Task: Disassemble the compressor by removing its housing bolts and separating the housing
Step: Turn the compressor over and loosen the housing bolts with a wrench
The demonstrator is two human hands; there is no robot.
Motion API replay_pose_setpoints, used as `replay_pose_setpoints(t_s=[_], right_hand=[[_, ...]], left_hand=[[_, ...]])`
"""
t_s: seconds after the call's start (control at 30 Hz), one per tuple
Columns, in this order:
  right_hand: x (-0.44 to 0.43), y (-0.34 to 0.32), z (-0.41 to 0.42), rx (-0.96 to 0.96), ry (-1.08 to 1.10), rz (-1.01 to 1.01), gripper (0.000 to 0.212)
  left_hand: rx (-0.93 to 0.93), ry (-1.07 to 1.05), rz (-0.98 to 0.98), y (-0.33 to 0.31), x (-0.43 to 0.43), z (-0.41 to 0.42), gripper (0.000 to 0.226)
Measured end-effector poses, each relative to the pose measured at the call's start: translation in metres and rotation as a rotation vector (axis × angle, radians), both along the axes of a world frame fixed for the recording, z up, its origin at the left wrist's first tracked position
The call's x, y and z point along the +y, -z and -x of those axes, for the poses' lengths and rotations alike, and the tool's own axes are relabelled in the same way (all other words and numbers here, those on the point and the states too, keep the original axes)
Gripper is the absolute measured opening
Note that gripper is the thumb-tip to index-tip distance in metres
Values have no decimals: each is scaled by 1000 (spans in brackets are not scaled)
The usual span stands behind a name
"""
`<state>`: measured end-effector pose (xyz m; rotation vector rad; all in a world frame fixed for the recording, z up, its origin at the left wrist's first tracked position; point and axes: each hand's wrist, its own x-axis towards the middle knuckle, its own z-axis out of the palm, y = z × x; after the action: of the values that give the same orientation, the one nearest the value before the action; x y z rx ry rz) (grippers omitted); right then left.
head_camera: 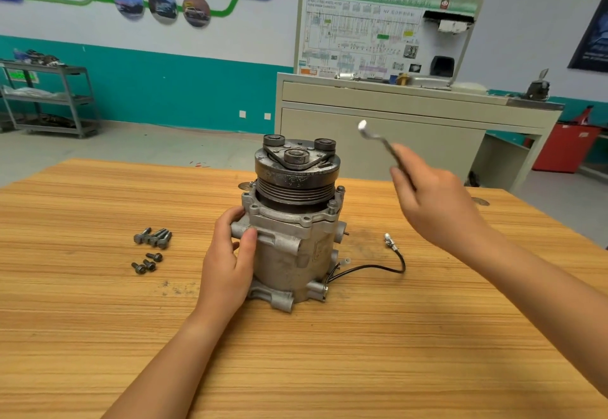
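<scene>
Grey compressor (292, 247) stands upright, black pulley (296, 185) on top (loose bolts (158, 239) lie to its left).

Wood-grain table (329, 353), compressor (292, 227) standing upright at frame centre; long bolts (153, 238) clustered at left of centre, short bolts (146, 262) just below them; black connector lead (378, 265) curling at the compressor's right

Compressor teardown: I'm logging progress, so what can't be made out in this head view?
- Head view: the compressor far side, and any bolts there, hidden by its own body and pulley.
- Its side beneath the left hand, covered by the fingers.
- The wrench head is motion-blurred; its handle is buried in the right hand.
- The loose bolts: exact count unclear, small and bunched.
</scene>
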<state>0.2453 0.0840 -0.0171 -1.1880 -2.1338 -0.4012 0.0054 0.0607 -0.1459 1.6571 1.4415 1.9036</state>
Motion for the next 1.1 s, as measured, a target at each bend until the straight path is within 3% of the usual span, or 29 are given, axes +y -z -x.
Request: replay_pose_setpoints(t_s=[0.1, 0.23, 0.43, 0.57, 0.73, 0.9, 1.0, 1.1], right_hand=[[-32, -2, -8, -328, 180, 96, 34], [-47, -2, 8, -489, 203, 187, 35], [-61, -14, 37, -825, 350, 186, 58], [-72, -18, 59, -975, 295, 178, 58], [-52, -4, 31, -906, 335, 87, 56], [-5, -3, -2, -830, 196, 10, 29], [29, 3, -6, -622, -26, -130, 24], [52, 28, 5, -185, -164, -222, 22]], left_hand=[[-19, -1, -15, -1, -1, -3, 28], [-24, -5, -23, 0, 0, -3, 31], [-26, -5, -18, 0, 0, -4, 32], [-33, -16, -23, 0, 1, -6, 33], [-39, -17, -7, -1, -1, -5, 34], [-57, 2, 5, -3, -4, -4, 33], [-32, 3, 28, -3, -2, 1, 33], [-64, 77, 86, -6, 3, 11, 27]])
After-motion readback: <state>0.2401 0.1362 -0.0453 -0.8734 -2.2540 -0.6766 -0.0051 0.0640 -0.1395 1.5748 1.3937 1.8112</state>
